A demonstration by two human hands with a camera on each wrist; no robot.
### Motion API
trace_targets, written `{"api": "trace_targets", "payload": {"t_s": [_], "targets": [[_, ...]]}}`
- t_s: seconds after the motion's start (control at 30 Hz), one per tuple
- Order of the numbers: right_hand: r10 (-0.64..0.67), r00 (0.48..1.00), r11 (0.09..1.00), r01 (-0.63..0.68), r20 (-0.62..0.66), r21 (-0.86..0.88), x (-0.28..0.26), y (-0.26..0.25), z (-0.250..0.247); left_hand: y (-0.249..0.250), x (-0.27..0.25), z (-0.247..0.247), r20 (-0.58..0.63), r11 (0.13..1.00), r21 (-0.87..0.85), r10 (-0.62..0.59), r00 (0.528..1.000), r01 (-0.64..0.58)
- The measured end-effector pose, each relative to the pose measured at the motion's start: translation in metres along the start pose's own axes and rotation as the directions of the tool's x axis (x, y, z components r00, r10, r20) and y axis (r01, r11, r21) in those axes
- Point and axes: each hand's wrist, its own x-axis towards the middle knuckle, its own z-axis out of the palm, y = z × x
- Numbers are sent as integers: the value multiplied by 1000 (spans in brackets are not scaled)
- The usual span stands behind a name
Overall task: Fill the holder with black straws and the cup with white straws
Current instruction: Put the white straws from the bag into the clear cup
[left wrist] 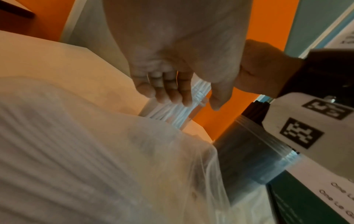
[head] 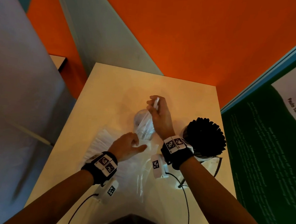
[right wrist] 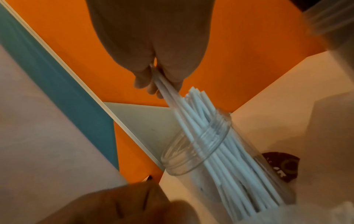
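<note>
A clear jar (head: pixel 143 127) half full of white straws stands mid-table; in the right wrist view its mouth (right wrist: pixel 197 145) faces the camera. Above it, my right hand (head: pixel 153 103) pinches a few white straws (right wrist: pixel 168 97) whose lower ends reach into the jar. My left hand (head: pixel 133 142) hovers beside the jar's near side, over a clear plastic bag of white straws (head: pixel 103 143). Its fingers (left wrist: pixel 172 91) hang loosely with the thumb apart, holding nothing that I can see.
A second jar packed with black straws (head: pixel 206 138) stands to the right, close to my right wrist. A dark round object (right wrist: pixel 281 166) lies behind the clear jar. The pale table (head: pixel 110 85) meets an orange wall; a green poster (head: pixel 262 153) borders the right.
</note>
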Motion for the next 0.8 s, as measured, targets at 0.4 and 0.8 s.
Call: {"api": "trace_targets", "payload": {"t_s": [0.4,0.8], "targets": [[27,973,945,50,229,-323,-66,18,-54,22,-3,29,338,848,526,-137,931,-66],[562,768,797,-403,307,-450,-119,97,27,37,-17,-1,379,996,7,76,922,-85]]}}
